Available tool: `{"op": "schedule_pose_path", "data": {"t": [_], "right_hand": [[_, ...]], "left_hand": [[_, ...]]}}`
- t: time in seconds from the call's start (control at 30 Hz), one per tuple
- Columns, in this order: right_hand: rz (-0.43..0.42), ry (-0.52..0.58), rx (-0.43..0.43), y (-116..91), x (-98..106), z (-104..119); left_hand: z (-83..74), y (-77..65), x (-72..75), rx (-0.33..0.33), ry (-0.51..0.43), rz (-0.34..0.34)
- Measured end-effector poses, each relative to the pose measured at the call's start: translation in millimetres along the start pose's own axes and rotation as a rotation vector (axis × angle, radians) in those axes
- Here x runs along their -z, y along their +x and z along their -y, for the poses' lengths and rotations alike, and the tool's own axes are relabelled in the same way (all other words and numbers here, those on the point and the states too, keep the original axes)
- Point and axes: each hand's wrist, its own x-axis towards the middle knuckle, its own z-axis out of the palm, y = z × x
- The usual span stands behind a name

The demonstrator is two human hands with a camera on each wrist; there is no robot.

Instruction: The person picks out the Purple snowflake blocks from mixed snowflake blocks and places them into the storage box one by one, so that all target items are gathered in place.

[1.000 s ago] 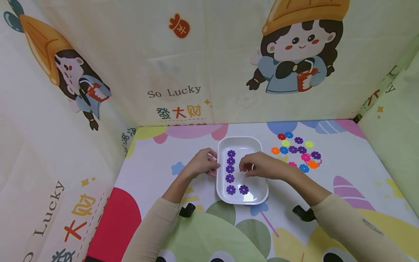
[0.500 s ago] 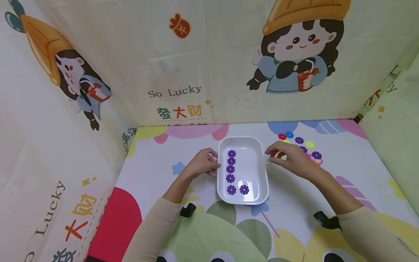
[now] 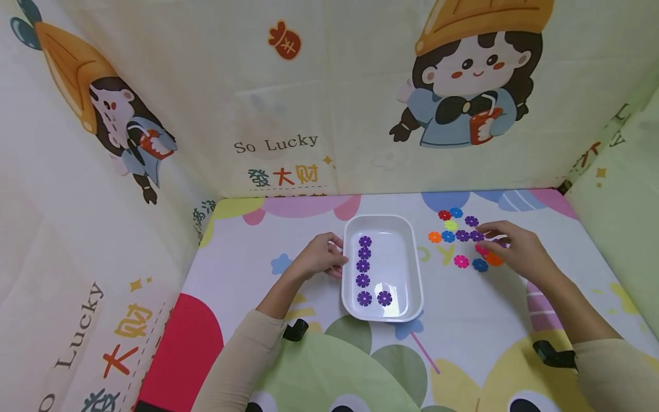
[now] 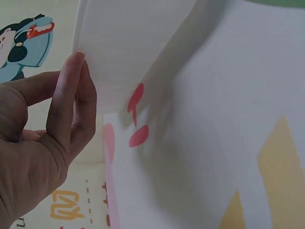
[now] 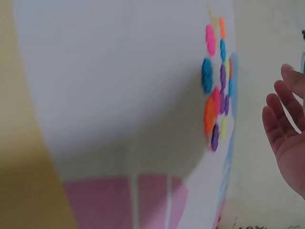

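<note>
A white tray [image 3: 407,263] holds several purple flower-shaped pieces [image 3: 362,265], most in a column along its left side and one beside the lowest. My left hand [image 3: 321,255] holds the tray's left edge; in the left wrist view, fingertips [image 4: 76,62] meet the tray's wall. Over on the right, my right hand [image 3: 515,246] hovers above the loose coloured flower pieces [image 3: 449,236], thumb and fingers apart with nothing between them. Its palm partly hides some pieces. The right wrist view shows this hand [image 5: 288,124] with relaxed fingers, raised above the table.
Loose pieces in red, blue, yellow, orange, pink and purple lie right of the tray. A cartoon-printed mat [image 3: 288,366] covers the table, and printed cloth walls [image 3: 360,114] stand at the back and both sides. Black wrist mounts [image 3: 295,331] sit by the sleeves.
My right hand has moved right, from above the tray out to the loose pieces. The left hand stays at the tray's edge, and the pieces inside have not moved.
</note>
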Motion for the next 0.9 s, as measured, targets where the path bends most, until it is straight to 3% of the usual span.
{"op": "schedule_pose_path", "data": {"t": [0.4,0.7,0.9], "right_hand": [[0.052,-0.027,-0.191,-1,7,-45],[0.139,-0.009,-0.298,4,2,-59],[0.140,-0.014,-0.336,6,-3,-62]], "left_hand": [[0.4,0.6,1.8,-0.008,-0.009,0.007],[0.8,0.5,2.0,-0.006,-0.020,0.027],[0.8,0.7,1.6,-0.017,-0.030,0.034]]}}
